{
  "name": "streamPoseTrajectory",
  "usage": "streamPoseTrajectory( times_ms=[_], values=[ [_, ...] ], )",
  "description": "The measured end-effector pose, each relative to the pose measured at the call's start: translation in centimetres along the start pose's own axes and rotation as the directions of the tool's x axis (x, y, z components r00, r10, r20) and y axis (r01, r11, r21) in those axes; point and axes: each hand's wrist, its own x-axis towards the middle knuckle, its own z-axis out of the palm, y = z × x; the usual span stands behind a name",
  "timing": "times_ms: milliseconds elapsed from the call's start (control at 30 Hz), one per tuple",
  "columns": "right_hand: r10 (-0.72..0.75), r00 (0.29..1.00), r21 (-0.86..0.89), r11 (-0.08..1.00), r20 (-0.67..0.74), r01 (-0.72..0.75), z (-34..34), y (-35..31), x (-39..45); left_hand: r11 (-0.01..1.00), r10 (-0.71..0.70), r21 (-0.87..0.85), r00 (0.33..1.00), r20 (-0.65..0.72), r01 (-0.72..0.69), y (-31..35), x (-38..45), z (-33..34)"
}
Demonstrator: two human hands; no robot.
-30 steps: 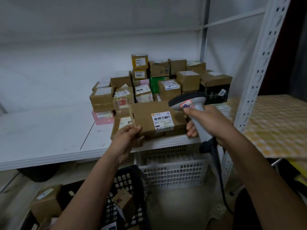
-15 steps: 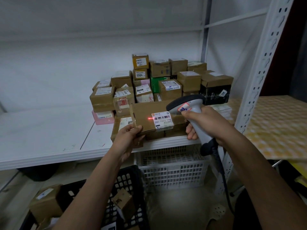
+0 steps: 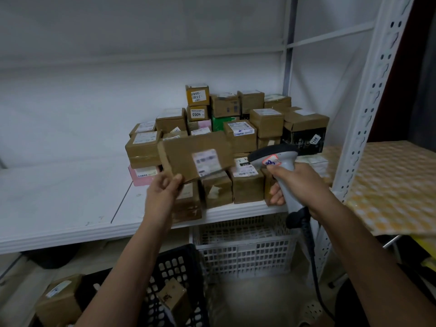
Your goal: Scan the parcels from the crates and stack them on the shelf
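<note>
While scanner (image 3: 273, 159) waits, parcel (image 3: 195, 154) has risen.

The left hand (image 3: 162, 192) holds a blurred, labelled cardboard parcel (image 3: 197, 155) tilted before the stacked parcels (image 3: 238, 128) on the white shelf (image 3: 70, 208). The right hand (image 3: 299, 185) grips a grey barcode scanner (image 3: 278, 161) beside it.

One head-worn wide view looks forward and down, close over both forearms; beyond the hands (image 3: 165, 192) stands the shelf (image 3: 59, 208), beneath them the crates (image 3: 243, 253).
</note>
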Motion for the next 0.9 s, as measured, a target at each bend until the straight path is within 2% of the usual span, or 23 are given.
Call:
streamPoseTrajectory(
  times_ms=[67, 100, 133, 200, 300, 367, 400, 533, 667, 900],
  values=[
    [0.010, 0.999, 0.012, 1.000, -0.041, -0.009, -0.3, 0.6, 0.4, 0.953, 0.199, 0.245, 0.977, -0.072, -0.176, 1.2, 0.5, -0.2],
    [0.018, 0.999, 0.018, 1.000, -0.048, -0.017, -0.4, 0.9, 0.5, 0.878, 0.310, 0.403, 0.948, -0.067, -0.259, 1.6, 0.6, -0.2],
    [0.025, 0.999, 0.027, 0.999, -0.047, -0.024, -0.3, 1.2, 0.7, 0.760, 0.412, 0.556, 0.911, -0.014, -0.336, 1.8, 0.6, -0.1],
    [0.043, 0.998, 0.038, 0.998, -0.036, -0.042, -0.1, 1.7, 1.0, 0.481, 0.524, 0.723, 0.823, 0.217, -0.497, 1.6, 0.7, 0.2],
    [0.068, 0.998, 0.032, 0.997, -0.017, -0.068, 0.3, 2.3, 1.3, 0.116, 0.446, 0.750, 0.709, 0.546, -0.651, -0.2, 1.2, 0.5],
    [0.077, 0.997, 0.036, 0.996, -0.008, -0.077, 0.5, 2.6, 1.6, -0.065, 0.379, 0.735, 0.665, 0.644, -0.674, -1.9, 1.2, 1.0],
    [0.080, 0.997, 0.042, 0.996, -0.004, -0.080, 0.5, 2.7, 1.7, -0.122, 0.361, 0.728, 0.653, 0.666, -0.675, -2.5, 1.1, 1.3],
    [0.085, 0.996, 0.055, 0.995, -0.005, -0.085, 0.6, 3.4, 2.1, -0.208, 0.300, 0.714, 0.651, 0.697, -0.669, -4.2, 0.9, 2.8],
    [0.096, 0.995, 0.049, 0.994, -0.009, -0.096, 0.6, 4.2, 2.4, -0.227, 0.263, 0.763, 0.716, 0.647, -0.606, -4.7, 1.2, 3.8],
    [0.096, 0.995, 0.050, 0.994, 0.001, -0.096, 0.8, 5.0, 2.8, -0.211, 0.314, 0.799, 0.735, 0.601, -0.563, -4.6, 0.6, 3.2]
  ],
)
